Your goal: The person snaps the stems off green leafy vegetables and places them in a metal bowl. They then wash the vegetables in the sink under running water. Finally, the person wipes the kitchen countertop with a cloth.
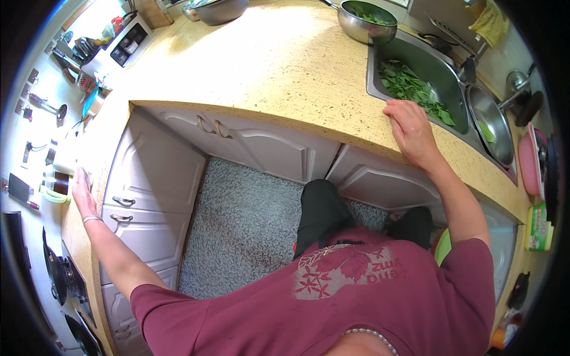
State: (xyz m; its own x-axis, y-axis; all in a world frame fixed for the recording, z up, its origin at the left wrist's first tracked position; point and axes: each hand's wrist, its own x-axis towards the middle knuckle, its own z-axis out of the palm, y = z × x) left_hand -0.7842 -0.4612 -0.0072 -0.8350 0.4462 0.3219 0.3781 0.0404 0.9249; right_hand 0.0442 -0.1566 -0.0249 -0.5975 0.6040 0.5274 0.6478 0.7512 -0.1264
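Note:
My left hand (83, 194), with a bracelet at its wrist, reaches over the left counter beside a white container (66, 156). Its fingers point away from me, and I cannot tell whether they touch or hold something. Near them is a clear vessel with a light green rim (54, 196). My right hand (410, 130) rests at the front edge of the steel sink (373, 84), fingers bunched and palm hidden. Loose green leaves (407, 86) lie in the large basin just beyond it. A single leaf (486, 132) is in the smaller round basin (494, 111).
A steel pan (365, 27) of greens stands at the sink's far left corner. The speckled yellow countertop (267, 66) curves around me above pale cabinets (151, 160). A pink basin (530, 164) is at right; a dark pot (222, 12) stands at the back. Knives and ladles hang at left.

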